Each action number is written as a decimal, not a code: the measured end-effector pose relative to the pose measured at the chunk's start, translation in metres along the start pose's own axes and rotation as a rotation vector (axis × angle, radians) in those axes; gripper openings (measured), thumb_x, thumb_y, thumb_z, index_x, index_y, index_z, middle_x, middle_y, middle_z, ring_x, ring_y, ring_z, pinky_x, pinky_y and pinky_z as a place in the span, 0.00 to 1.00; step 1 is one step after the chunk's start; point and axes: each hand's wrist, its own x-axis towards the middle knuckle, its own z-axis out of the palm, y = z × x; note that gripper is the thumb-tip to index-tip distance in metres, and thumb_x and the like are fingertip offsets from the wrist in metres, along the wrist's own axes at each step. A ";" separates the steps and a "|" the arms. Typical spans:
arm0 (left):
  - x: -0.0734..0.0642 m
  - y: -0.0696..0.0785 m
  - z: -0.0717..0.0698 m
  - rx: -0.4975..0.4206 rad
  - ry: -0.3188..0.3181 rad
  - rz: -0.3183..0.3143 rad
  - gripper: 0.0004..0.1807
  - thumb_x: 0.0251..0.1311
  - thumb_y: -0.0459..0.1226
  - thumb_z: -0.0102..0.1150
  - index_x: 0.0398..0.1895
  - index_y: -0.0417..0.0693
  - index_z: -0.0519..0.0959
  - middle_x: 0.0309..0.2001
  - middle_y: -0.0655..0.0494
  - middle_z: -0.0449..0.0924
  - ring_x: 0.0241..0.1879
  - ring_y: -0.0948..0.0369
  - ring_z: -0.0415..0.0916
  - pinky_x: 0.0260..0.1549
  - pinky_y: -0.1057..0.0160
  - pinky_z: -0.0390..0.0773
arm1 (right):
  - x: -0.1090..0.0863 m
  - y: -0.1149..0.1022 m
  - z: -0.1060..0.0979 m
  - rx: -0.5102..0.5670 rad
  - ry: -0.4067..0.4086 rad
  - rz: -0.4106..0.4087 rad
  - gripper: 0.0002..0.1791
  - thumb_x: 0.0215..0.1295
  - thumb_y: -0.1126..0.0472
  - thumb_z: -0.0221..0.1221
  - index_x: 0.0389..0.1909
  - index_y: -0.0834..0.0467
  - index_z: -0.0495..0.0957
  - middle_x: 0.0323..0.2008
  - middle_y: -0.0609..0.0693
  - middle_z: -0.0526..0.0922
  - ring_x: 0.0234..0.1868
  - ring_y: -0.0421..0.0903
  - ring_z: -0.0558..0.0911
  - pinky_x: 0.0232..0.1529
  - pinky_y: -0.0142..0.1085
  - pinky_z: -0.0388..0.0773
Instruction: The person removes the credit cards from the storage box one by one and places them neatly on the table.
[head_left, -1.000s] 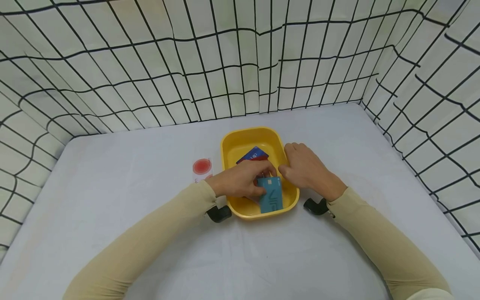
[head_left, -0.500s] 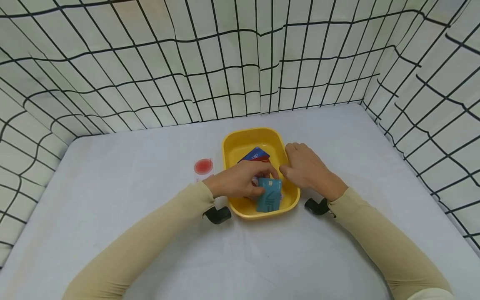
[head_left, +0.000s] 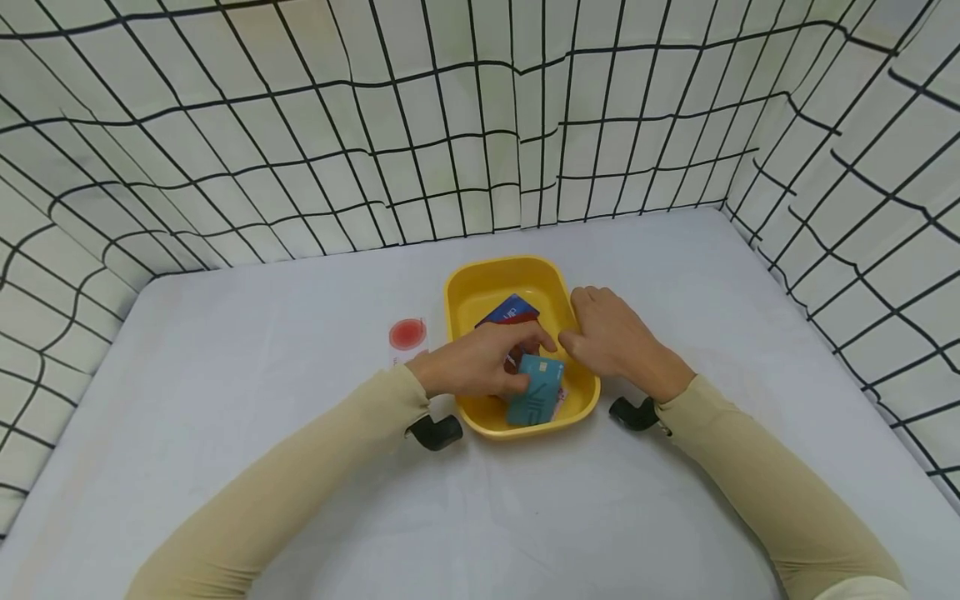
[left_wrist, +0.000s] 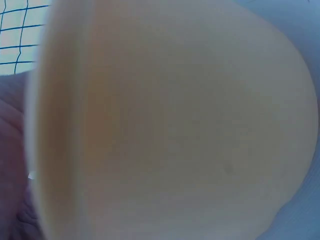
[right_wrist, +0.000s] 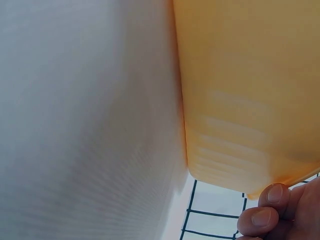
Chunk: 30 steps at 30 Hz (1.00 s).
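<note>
1. Behind and along both sides, black wire grid [head_left: 465,133], broad in the head view, cut to small patches in both wrist views.
2. Below, white-covered table [head_left: 315,467].
3. On the white-covered table, yellow tray [head_left: 495,279], with ribbed outer wall visible only from the right wrist.
4. At the yellow tray's right rim, right hand [head_left: 613,335], gripping the edge; fingertips [right_wrist: 273,194] curled under the lip, unseen from the head.
5. Reaching into the yellow tray, left hand [head_left: 483,358], with thumb at the left edge of a tilted teal card [head_left: 537,396]; cannot tell whether pinched, left wrist view filled by a blurred form [left_wrist: 175,120].
6. Farther back in the yellow tray, blue card [head_left: 513,308], head view only.
7. Left of the yellow tray, card with a red disc [head_left: 407,334].
</note>
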 end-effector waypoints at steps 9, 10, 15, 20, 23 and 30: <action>0.002 0.000 0.002 -0.033 0.016 -0.001 0.18 0.62 0.34 0.64 0.55 0.50 0.76 0.50 0.56 0.83 0.50 0.60 0.78 0.55 0.66 0.83 | 0.000 -0.001 0.000 0.004 -0.002 -0.002 0.16 0.63 0.54 0.52 0.42 0.63 0.72 0.31 0.55 0.70 0.38 0.53 0.71 0.37 0.40 0.65; 0.002 0.001 0.002 -0.036 0.016 0.001 0.18 0.63 0.34 0.64 0.55 0.50 0.77 0.50 0.56 0.83 0.50 0.60 0.78 0.54 0.67 0.83 | 0.000 0.000 0.000 0.005 -0.002 -0.001 0.16 0.63 0.54 0.52 0.42 0.63 0.72 0.31 0.55 0.70 0.38 0.53 0.71 0.37 0.40 0.65; 0.002 0.000 0.003 -0.023 0.003 -0.003 0.17 0.66 0.35 0.62 0.58 0.51 0.79 0.47 0.56 0.83 0.47 0.60 0.77 0.48 0.70 0.84 | 0.000 0.000 0.000 0.003 -0.003 -0.002 0.16 0.64 0.54 0.51 0.43 0.64 0.72 0.31 0.55 0.70 0.38 0.53 0.71 0.37 0.40 0.65; 0.001 0.000 0.003 -0.011 0.007 0.014 0.17 0.67 0.35 0.62 0.58 0.52 0.78 0.47 0.56 0.82 0.47 0.60 0.77 0.49 0.71 0.83 | 0.000 0.000 0.000 0.001 0.003 -0.004 0.16 0.63 0.54 0.52 0.42 0.64 0.72 0.31 0.55 0.70 0.38 0.53 0.71 0.37 0.40 0.65; 0.001 0.000 0.003 -0.026 0.006 0.024 0.17 0.67 0.34 0.62 0.58 0.52 0.77 0.49 0.56 0.82 0.49 0.60 0.77 0.52 0.69 0.83 | 0.000 0.000 0.000 0.004 0.003 -0.003 0.16 0.63 0.54 0.52 0.42 0.63 0.72 0.31 0.55 0.70 0.37 0.53 0.71 0.36 0.40 0.65; 0.001 0.001 0.003 -0.032 -0.007 0.025 0.18 0.68 0.35 0.63 0.59 0.51 0.76 0.53 0.56 0.84 0.50 0.60 0.79 0.53 0.68 0.84 | 0.000 0.000 -0.001 0.009 -0.001 -0.001 0.15 0.63 0.55 0.51 0.42 0.63 0.72 0.31 0.55 0.70 0.37 0.53 0.71 0.36 0.40 0.65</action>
